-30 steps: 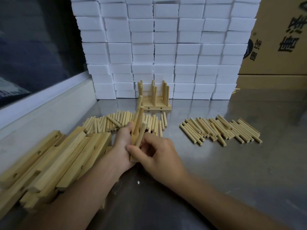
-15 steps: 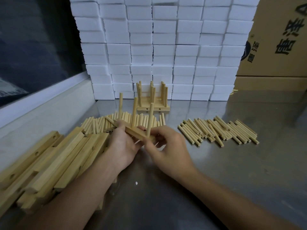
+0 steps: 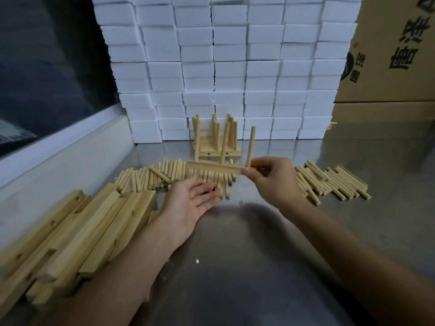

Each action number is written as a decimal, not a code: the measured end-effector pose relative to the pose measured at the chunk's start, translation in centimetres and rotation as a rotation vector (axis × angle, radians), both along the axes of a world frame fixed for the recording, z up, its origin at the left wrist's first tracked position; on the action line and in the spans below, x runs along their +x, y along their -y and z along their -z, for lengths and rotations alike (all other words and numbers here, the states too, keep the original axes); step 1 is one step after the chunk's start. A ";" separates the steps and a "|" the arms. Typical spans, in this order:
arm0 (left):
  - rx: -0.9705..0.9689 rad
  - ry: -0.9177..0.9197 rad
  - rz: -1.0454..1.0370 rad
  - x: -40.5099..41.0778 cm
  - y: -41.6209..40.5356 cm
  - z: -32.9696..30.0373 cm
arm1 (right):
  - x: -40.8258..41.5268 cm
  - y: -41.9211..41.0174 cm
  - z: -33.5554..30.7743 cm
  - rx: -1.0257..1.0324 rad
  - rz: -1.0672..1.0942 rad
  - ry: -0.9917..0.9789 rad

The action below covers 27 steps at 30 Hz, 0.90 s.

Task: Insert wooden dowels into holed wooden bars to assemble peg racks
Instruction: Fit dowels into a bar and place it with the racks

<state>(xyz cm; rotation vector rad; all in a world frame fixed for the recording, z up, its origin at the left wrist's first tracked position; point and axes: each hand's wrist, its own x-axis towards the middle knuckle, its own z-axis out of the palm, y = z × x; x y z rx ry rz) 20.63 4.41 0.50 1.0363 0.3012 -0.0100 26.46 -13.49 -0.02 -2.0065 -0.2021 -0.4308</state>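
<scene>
Head view: one frame, looking down at a steel surface (image 3: 259, 267).
Right hand (image 3: 273, 178): raised above the surface; grip pinching the right end of a holed wooden bar (image 3: 215, 167).
Bar in hand: held roughly level, its left end reaching over the near dowel pile; three dowels (image 3: 251, 147) stand upright in it, the leftmost hard to separate from the pegs behind it.
Left hand (image 3: 188, 203): palm up, fingers spread and relaxed, holding nothing; fingertips just beside the near dowel pile.
Near dowel pile (image 3: 164, 174): loose dowels lying flat, between the hands and the finished rack.
Right dowel pile (image 3: 334, 182): loose dowels lying flat, beyond the right hand.
Spare bars (image 3: 70, 234): heap of holed bars at the left, touching one another.
Finished rack (image 3: 217, 143): stacked bars with upright pegs, standing against the white blocks.
White blocks (image 3: 226, 67): stacked wall at the back.
Cardboard box (image 3: 388, 55): back right, with printed characters.
</scene>
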 end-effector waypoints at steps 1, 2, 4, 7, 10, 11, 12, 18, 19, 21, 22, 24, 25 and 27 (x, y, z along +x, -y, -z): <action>-0.013 -0.001 -0.005 0.1 0.0 0.0 | 0.7 0.2 -0.2 0.002 0.016 -0.004; -0.025 -0.002 -0.005 0.1 0.0 0.0 | 1.5 0.3 -0.3 -0.001 0.032 -0.004; -0.036 -0.007 0.004 0.3 0.0 0.1 | 3.3 0.5 -0.6 -0.020 0.063 0.003; -0.058 -0.013 0.010 0.6 -0.2 0.1 | 6.1 0.4 -1.0 -0.057 0.084 0.004; -0.063 -0.021 0.001 0.9 -0.3 0.1 | 8.8 0.1 -1.0 -0.089 0.108 -0.002; -0.062 -0.023 -0.002 0.9 -0.3 0.1 | 9.5 0.0 -1.0 -0.103 0.110 -0.006; -0.059 -0.026 -0.004 1.0 -0.3 0.1 | 10.2 -0.3 -0.9 -0.122 0.108 -0.013; -0.015 -0.041 -0.007 1.2 -0.2 0.1 | 13.0 -1.9 -0.5 -0.280 0.110 -0.043; -0.010 -0.040 -0.007 1.2 -0.2 0.1 | 13.2 -2.1 -0.3 -0.301 0.110 -0.063; -0.005 -0.037 -0.005 1.2 -0.1 0.1 | 13.5 -2.4 -0.1 -0.340 0.103 -0.110; -0.003 -0.036 -0.005 1.2 -0.1 0.1 | 13.6 -2.5 0.0 -0.356 0.097 -0.133; -0.003 -0.036 -0.005 1.2 -0.1 0.1 | 13.8 -2.7 0.3 -0.379 0.091 -0.157; -0.003 -0.036 -0.005 1.2 -0.1 0.1 | 13.8 -2.8 0.3 -0.386 0.092 -0.155; -0.005 -0.032 -0.003 1.2 -0.1 0.1 | 13.8 -2.9 0.5 -0.383 0.091 -0.144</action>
